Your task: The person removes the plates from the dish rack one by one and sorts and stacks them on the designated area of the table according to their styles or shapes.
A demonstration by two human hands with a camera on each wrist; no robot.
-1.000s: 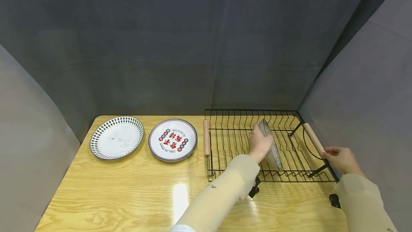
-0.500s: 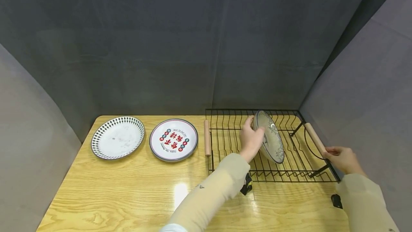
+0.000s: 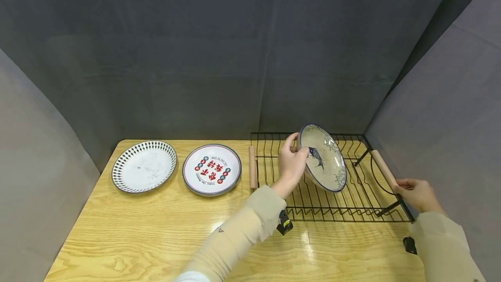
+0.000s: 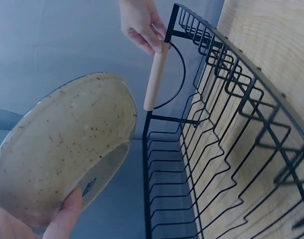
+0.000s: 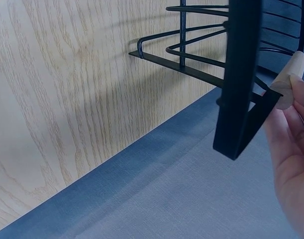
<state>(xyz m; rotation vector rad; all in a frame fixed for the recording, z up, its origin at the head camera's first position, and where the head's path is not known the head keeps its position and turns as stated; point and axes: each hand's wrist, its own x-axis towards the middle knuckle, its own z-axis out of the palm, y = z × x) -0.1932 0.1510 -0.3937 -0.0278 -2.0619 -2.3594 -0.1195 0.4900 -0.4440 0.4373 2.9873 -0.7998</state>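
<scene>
My left hand pinches the left rim of a shallow bowl with a blue edge and a blue fish painted inside. The bowl is tilted above the black wire dish rack, its inside facing up and toward me. In the left wrist view the speckled underside of the bowl and its foot ring show, with the thumb near the ring. At the rack's right end my right hand holds the near end of the wooden handle between thumb and fingers, as the right wrist view also shows for the hand.
To the left of the rack lies a round plate with red characters, apparently stacked on another. Farther left is a white plate with a dark diamond rim. A second wooden handle forms the rack's left end. Grey cloth walls enclose the table.
My left hand has lifted the bowl up from the rack's wires and moved left, turning the inside of the bowl into view. The right hand stays on the handle.
</scene>
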